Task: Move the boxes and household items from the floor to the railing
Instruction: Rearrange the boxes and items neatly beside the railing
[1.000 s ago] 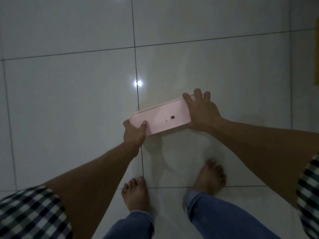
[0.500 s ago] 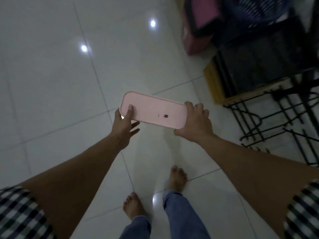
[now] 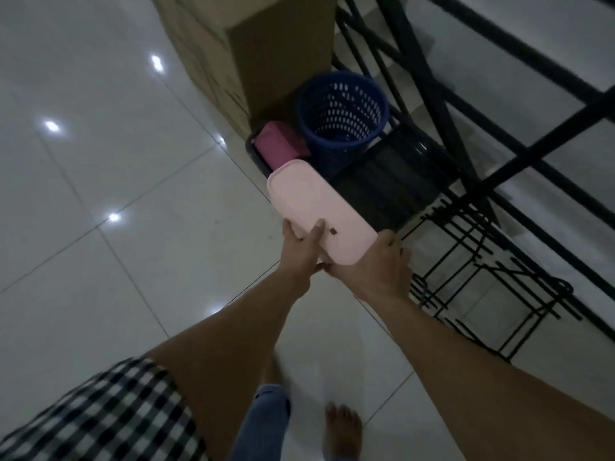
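Pink box [image 3: 312, 207] is off the floor [image 3: 133, 194] and held in the air just short of the railing [image 3: 427, 81], its far end over the things already gathered at the railing's foot. 1 second ago it lay flat on the tiles with 1 hand at each end; now both hands have closed in on the near end. The left hand [image 3: 301, 251] pinches it with the thumb on top and the fingers beneath. The right hand [image 3: 379, 267] wraps the near corner on the railing side. A blue basket [image 3: 342, 111], a magenta item [image 3: 279, 144] and a dark crate [image 3: 392, 181] sit against the railing, with a cardboard box [image 3: 259, 44] beyond them. The carry looks nearly done; only setting the box down by the railing is left.
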Tool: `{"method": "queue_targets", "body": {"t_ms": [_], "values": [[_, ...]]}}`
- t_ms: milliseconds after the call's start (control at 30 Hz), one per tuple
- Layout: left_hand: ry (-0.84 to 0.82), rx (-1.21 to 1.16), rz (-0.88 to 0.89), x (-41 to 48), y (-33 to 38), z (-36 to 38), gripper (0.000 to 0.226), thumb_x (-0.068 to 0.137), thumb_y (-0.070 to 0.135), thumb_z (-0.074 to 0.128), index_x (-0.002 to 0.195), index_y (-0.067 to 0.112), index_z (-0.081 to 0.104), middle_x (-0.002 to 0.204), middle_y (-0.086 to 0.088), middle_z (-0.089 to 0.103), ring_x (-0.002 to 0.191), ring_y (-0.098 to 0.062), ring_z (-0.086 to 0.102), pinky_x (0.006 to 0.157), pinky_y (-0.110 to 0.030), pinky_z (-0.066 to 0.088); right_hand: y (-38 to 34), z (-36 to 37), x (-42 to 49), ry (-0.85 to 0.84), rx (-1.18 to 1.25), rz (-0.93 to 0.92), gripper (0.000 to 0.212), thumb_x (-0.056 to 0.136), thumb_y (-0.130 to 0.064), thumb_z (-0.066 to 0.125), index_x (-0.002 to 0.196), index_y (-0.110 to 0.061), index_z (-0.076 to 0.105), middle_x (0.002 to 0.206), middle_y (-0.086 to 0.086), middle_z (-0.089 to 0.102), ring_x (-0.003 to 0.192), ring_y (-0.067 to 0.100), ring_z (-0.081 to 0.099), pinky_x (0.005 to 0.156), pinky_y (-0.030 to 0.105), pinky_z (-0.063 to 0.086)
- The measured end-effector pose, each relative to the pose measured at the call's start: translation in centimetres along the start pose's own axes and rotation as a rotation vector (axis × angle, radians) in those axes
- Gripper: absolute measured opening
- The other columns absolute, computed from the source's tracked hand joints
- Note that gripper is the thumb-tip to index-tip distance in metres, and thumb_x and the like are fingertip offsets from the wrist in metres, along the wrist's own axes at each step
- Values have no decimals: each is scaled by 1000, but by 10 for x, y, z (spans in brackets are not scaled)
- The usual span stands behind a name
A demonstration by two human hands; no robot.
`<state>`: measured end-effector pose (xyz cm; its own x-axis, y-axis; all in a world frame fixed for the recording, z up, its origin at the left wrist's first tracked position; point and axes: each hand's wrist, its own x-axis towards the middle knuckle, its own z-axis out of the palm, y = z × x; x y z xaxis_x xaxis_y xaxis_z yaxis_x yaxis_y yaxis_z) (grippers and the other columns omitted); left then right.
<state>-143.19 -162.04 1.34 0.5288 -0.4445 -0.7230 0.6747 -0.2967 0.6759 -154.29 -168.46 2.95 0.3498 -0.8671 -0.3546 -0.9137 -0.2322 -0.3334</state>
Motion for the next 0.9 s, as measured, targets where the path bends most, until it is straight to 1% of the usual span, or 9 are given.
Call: {"method": "queue_targets", "body": {"t_ms": [33, 133, 267, 333, 400, 533, 667, 800, 900], "values": [[-38, 42, -28, 8, 1, 9, 74, 95, 42, 63, 151, 45, 14, 142, 2, 46, 122, -33, 53, 76, -45, 56, -3, 2, 7, 15, 18, 47, 109, 49, -75, 83, 124, -10, 37, 128, 12, 51, 117, 32, 49, 89, 45, 50], [-124, 139, -69, 32, 2, 22, 75, 97, 44, 58, 151, 49, 8, 142, 2, 45, 121, -33, 54, 88, -53, 56, -9, 15, 24, 11, 72, 193, 110, 53, -74, 82, 129, -9, 37, 130, 13, 50, 119, 32, 49, 89, 45, 51], [-206, 369, 54, 77, 19, 24, 59, 99, 38, 53, 151, 40, 26, 137, 1, 55, 118, -29, 58, 97, -55, 52, -15, 37, 49, -62, 213, 259, 109, 51, -77, 81, 130, -17, 36, 121, 4, 51, 109, 25, 56, 87, 47, 55], [-243, 465, 85, 101, 28, 30, 47, 103, 30, 47, 149, 32, 37, 132, -1, 59, 118, -27, 58, 102, -52, 50, -19, 46, 66, -71, 335, 283, 101, 62, -68, 82, 136, -18, 35, 125, 5, 50, 109, 24, 57, 84, 38, 54], [-263, 532, 38, 122, 32, 40, 41, 104, 24, 43, 146, 25, 43, 133, -5, 60, 120, -28, 58, 103, -52, 49, -23, 53, 85, -33, 470, 298, 90, 75, -57, 80, 140, -17, 33, 131, 7, 50, 110, 22, 55, 79, 31, 48], [-298, 646, 2, 158, 31, 65, 40, 103, 22, 43, 143, 25, 47, 133, -3, 61, 120, -25, 58, 103, -53, 48, -23, 66, 129, 39, 662, 401, 80, 83, -47, 78, 141, -17, 31, 132, 7, 51, 104, 15, 50, 77, 28, 42], [-332, 799, 88, 204, 39, 90, 36, 100, 14, 47, 133, 28, 55, 121, 7, 64, 115, -18, 59, 99, -45, 51, -19, 80, 175, 76, 717, 462, 81, 82, -43, 79, 138, -11, 30, 129, 9, 50, 113, 24, 55, 79, 29, 43], [-439, 942, 156, 251, 48, 109, 32, 99, 7, 47, 122, 25, 61, 114, 4, 65, 112, -19, 59, 91, -36, 51, -20, 97, 220, 84, 805, 541, 77, 85, -35, 79, 138, -10, 29, 133, 10, 49, 116, 27, 55, 81, 28, 43], [-486, 1049, 220, 278, 54, 126, 44, 91, -5, 45, 125, 18, 60, 108, 3, 63, 108, -19, 57, 84, -32, 46, -21, 106, 249, 106, 835, 588, 75, 86, -33, 78, 138, -11, 28, 136, 11, 48, 118, 28, 54, 83, 29, 44]]}}
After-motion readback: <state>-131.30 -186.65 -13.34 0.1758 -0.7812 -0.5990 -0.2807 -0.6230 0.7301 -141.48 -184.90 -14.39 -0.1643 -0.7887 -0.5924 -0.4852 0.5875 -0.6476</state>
